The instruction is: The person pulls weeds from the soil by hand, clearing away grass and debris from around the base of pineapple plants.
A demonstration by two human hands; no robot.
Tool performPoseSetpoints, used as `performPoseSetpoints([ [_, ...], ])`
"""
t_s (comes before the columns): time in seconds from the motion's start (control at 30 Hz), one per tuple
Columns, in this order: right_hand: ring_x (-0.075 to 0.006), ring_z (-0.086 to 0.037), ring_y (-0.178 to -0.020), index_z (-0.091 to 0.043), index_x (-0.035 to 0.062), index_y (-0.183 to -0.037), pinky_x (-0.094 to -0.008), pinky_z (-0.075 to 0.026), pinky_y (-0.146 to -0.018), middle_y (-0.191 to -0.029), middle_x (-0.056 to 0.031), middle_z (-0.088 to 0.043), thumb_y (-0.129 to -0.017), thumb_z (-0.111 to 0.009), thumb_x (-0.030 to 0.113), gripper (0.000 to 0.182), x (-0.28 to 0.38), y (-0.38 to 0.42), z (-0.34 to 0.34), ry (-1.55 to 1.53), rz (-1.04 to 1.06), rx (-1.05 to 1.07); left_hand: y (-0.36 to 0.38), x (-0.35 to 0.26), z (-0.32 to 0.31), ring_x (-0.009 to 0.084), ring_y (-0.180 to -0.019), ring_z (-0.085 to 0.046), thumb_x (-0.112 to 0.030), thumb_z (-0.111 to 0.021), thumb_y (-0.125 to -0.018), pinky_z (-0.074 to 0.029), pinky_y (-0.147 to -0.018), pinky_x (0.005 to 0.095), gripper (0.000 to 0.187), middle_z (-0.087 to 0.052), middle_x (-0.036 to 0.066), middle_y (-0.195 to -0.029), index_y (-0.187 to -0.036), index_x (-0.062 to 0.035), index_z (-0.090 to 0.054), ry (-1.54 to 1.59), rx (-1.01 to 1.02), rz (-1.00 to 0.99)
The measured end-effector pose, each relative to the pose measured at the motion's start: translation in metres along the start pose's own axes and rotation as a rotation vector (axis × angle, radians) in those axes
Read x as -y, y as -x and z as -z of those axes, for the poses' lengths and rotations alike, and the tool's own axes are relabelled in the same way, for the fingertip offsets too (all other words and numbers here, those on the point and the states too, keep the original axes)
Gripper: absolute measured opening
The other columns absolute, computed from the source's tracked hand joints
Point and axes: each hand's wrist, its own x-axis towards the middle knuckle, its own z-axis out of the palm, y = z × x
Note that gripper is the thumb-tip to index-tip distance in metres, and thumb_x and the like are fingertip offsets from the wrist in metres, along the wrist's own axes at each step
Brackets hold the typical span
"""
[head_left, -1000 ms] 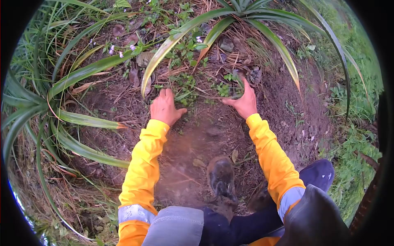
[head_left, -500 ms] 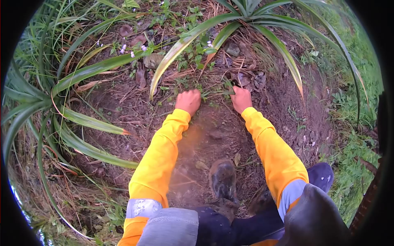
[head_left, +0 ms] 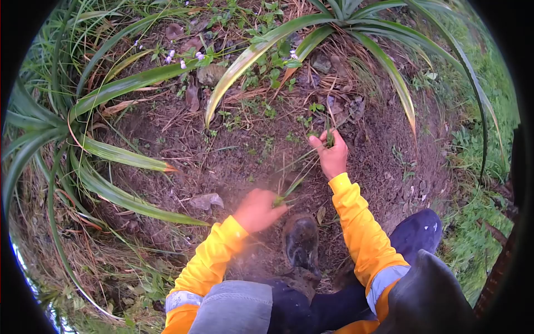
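My left hand (head_left: 257, 211) is low and near my boot, slightly blurred, closed on a tuft of green grass (head_left: 293, 186) whose blades stick out toward the right. Farther up, my right hand (head_left: 332, 156) pinches thin green weeds (head_left: 330, 137) between thumb and fingers. Some long, thin stems stretch between the two hands. Small leafy seedlings (head_left: 269, 110) grow in the bare brown soil (head_left: 245, 158) beyond them. Dry curled leaves (head_left: 351, 108) lie just past my right hand.
A spiky long-leaved plant (head_left: 67, 131) spreads at the left, and a similar plant (head_left: 339, 21) arches over the top. A muddy boot (head_left: 301, 242) stands below my hands. A stone (head_left: 210, 74) sits near small purple flowers (head_left: 199, 56). Grass (head_left: 481, 234) covers the right side.
My left hand has pulled back toward my body with grass in it. My right hand has shifted slightly down and turned, with weeds now showing in its fingers.
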Motion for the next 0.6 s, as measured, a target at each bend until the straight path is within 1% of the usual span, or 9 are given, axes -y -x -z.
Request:
performPoseSetpoints([
  [0.03, -0.0177, -0.062, -0.074, -0.065, 0.0030, -0.107, -0.0342, -0.052, -0.070, -0.086, -0.0071, -0.067, -0.084, -0.089, 0.020, 0.037, 0.003, -0.003, -0.008, 0.082, 0.175, 0.057, 0.009, -0.001, -0.001, 0.0475, -0.077, -0.063, -0.025, -0.068, -0.090, -0.050, -0.076, 0.0529, 0.026, -0.066, 0.025, -0.075, -0.080, -0.0006, -0.070, -0.008, -0.045, 0.049],
  [0.1, -0.0262, -0.069, -0.080, -0.071, 0.0018, -0.113, -0.0384, -0.054, -0.073, -0.094, -0.0123, -0.071, -0.084, -0.087, 0.014, 0.036, 0.017, -0.006, -0.021, 0.151, 0.438, 0.088, 0.024, 0.004, -0.010, 0.0472, -0.077, -0.063, -0.025, -0.069, -0.090, -0.050, -0.077, 0.0522, 0.028, -0.065, 0.024, -0.074, -0.079, 0.0003, -0.069, -0.009, -0.261, 0.106],
  [0.17, -0.0317, -0.070, -0.084, -0.074, 0.0021, -0.109, -0.0421, -0.055, -0.076, -0.097, -0.0158, -0.072, -0.085, -0.084, 0.013, 0.029, 0.001, -0.011, -0.029, 0.204, 0.386, 0.193, 0.032, 0.014, -0.023, 0.0464, -0.076, -0.063, -0.025, -0.069, -0.090, -0.050, -0.078, 0.0511, 0.028, -0.064, 0.022, -0.073, -0.078, 0.0011, -0.068, 0.014, -0.605, 0.127],
  [0.2, -0.0345, -0.071, -0.086, -0.076, 0.0023, -0.107, -0.0440, -0.056, -0.077, -0.098, -0.0175, -0.072, -0.085, -0.083, 0.012, 0.025, -0.009, -0.012, -0.033, 0.230, 0.361, 0.248, 0.037, 0.021, -0.016, 0.0414, -0.071, -0.062, -0.023, -0.071, -0.088, -0.049, -0.075, 0.0508, 0.029, -0.061, 0.018, -0.069, -0.075, 0.0020, -0.064, 0.217, -0.447, 0.281],
  [0.3, -0.0343, -0.071, -0.083, -0.078, 0.0006, -0.100, -0.0425, -0.056, -0.075, -0.093, -0.0184, -0.072, -0.087, -0.080, 0.009, 0.016, -0.019, -0.016, -0.036, 0.147, 0.342, 0.229, 0.053, 0.030, -0.028, 0.0353, -0.066, -0.060, -0.018, -0.071, -0.086, -0.046, -0.069, 0.0480, 0.027, -0.059, 0.014, -0.066, -0.072, 0.0018, -0.060, 0.365, -0.561, 0.411],
  [0.4, -0.0325, -0.071, -0.081, -0.079, 0.0011, -0.101, -0.0386, -0.055, -0.075, -0.089, -0.0162, -0.072, -0.086, -0.080, 0.008, 0.016, 0.003, -0.013, -0.021, 0.013, 0.145, 0.121, 0.071, 0.042, -0.049, 0.0236, -0.061, -0.057, -0.014, -0.070, -0.086, -0.047, -0.064, 0.0362, 0.023, -0.058, 0.009, -0.070, -0.072, -0.0006, -0.058, 0.293, -0.648, 0.394],
  [0.43, -0.0322, -0.071, -0.081, -0.079, 0.0012, -0.101, -0.0386, -0.056, -0.076, -0.090, -0.0159, -0.072, -0.085, -0.081, 0.008, 0.017, 0.004, -0.011, -0.020, 0.036, 0.165, 0.151, 0.075, 0.039, -0.055, 0.0207, -0.061, -0.057, -0.013, -0.070, -0.086, -0.048, -0.064, 0.0331, 0.021, -0.059, 0.007, -0.071, -0.071, -0.0017, -0.058, 0.318, -0.659, 0.457],
  [0.57, -0.0337, -0.071, -0.086, -0.078, 0.0005, -0.103, -0.0402, -0.057, -0.079, -0.098, -0.0159, -0.072, -0.082, -0.085, 0.010, 0.024, 0.010, -0.016, -0.035, 0.112, 0.391, 0.217, 0.089, 0.053, -0.104, 0.0097, -0.068, -0.055, -0.006, -0.071, -0.088, -0.045, -0.062, 0.0277, 0.010, -0.060, -0.002, -0.080, -0.088, -0.0025, -0.061, 0.673, -1.270, 0.670],
  [0.6, -0.0346, -0.071, -0.087, -0.078, 0.0000, -0.104, -0.0407, -0.057, -0.079, -0.098, -0.0162, -0.071, -0.082, -0.086, 0.011, 0.026, 0.010, -0.017, -0.043, 0.121, 0.436, 0.218, 0.105, 0.046, -0.096, 0.0104, -0.074, -0.055, -0.008, -0.071, -0.089, -0.046, -0.066, 0.0283, 0.017, -0.060, 0.001, -0.084, -0.099, 0.0001, -0.059, 0.859, -1.126, 0.663],
])
